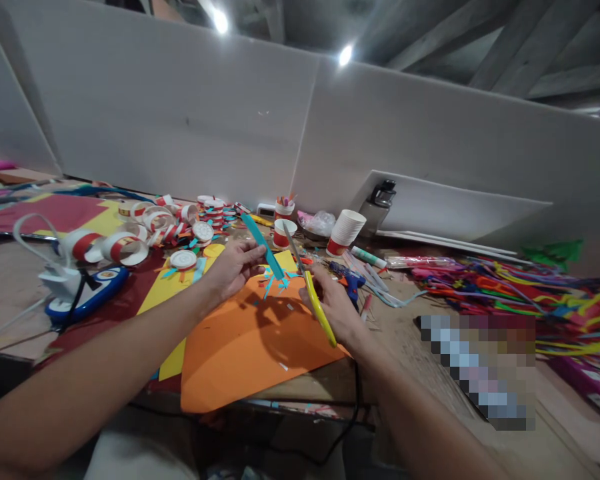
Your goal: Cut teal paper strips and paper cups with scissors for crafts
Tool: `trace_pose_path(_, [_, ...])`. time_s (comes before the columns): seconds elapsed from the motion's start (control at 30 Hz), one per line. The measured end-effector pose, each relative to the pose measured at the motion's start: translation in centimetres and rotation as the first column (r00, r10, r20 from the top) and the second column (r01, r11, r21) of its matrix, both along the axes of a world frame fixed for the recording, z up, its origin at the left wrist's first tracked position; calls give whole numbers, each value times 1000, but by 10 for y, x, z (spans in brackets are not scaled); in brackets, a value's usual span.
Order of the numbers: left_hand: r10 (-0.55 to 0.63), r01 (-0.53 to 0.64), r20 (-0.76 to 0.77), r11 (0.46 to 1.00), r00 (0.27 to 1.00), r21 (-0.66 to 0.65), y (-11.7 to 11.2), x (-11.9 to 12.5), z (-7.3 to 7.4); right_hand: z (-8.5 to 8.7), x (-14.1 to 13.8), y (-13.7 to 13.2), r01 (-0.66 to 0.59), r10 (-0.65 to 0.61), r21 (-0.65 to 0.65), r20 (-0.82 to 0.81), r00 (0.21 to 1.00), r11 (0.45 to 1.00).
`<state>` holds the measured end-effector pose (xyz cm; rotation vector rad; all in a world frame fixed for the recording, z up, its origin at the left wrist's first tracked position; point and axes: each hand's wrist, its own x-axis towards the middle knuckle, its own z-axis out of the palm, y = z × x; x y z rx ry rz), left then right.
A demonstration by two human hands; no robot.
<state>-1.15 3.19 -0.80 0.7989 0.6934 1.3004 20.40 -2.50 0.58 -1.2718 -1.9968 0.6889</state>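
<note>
My left hand [237, 267] pinches a teal paper strip [263, 245] between thumb and fingers, the strip slanting down to the right. Yellow-handled scissors [314, 300] are in my right hand [336, 303], their blades pointing up beside the strip and apart from my left hand. Small blue paper snippets [276, 283] lie below the strip, at the top of an orange paper sheet [230, 353]. A paper cup [285, 235] stands just behind the blades. Close to my right hand lies a blue glue gun [353, 285].
Cut cup rings [125, 247] and lids [183, 259] crowd the left, near a blue-and-white power strip [87, 293]. Stacked paper cups [347, 233] and a bottle [379, 208] stand behind. Colourful pipe cleaners [510, 283] spread right, past a blurred-out flat object [473, 373]. White boards [180, 100] wall the back.
</note>
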Motion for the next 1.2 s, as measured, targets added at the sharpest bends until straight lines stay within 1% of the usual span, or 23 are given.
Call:
trace_pose_path(0.1, [-1,1,12,1000,1000,16,-2,0,2,-1,-1,-2,-34,27,-107,-67,997,994])
trace_pose_path(0.2, [19,-20,22,999,1000,28,-4,1,5,-2,-8,-6,-67,11,-222,-245,969,973])
trace_pose_path(0.27, [23,-24,7,999,1000,41,-5,3,6,-1,-15,-8,-68,-25,-233,-377,926,970])
trace_pose_path(0.37, [23,-23,-2,995,1000,94,-9,11,4,0,-25,-9,-34,-48,-162,-473,880,986])
trace_pose_path(0.5, [-10,7,15,989,1000,148,-15,23,-1,-2,-30,-9,5,-65,-119,-507,859,993])
trace_pose_path(0.6, [-59,60,-10,991,998,124,-20,28,-2,-5,-29,-9,-14,-51,-119,-526,849,993])
trace_pose_path(0.7, [-89,92,-37,991,995,93,-23,29,-2,-5,-29,-10,0,-57,-107,-534,844,994])
trace_pose_path(0.83, [-60,63,-43,996,997,70,-23,28,-3,-3,-30,-10,0,-57,-108,-529,846,994])
trace_pose_path(0.93, [-71,73,-38,996,997,48,-22,26,-2,-4,-30,-9,-11,-56,-122,-532,845,993])
trace_pose_path(1.03, [-74,75,-49,997,996,26,-21,25,0,-5,-30,-9,2,-54,-98,-529,847,995])
trace_pose_path(1.13, [-41,46,-82,998,996,51,-19,26,0,-7,-31,-8,28,-52,-54,-513,857,998])
trace_pose_path(1.2, [-21,27,-86,997,996,74,-18,27,-2,-8,-31,-8,39,-59,-50,-505,861,998])
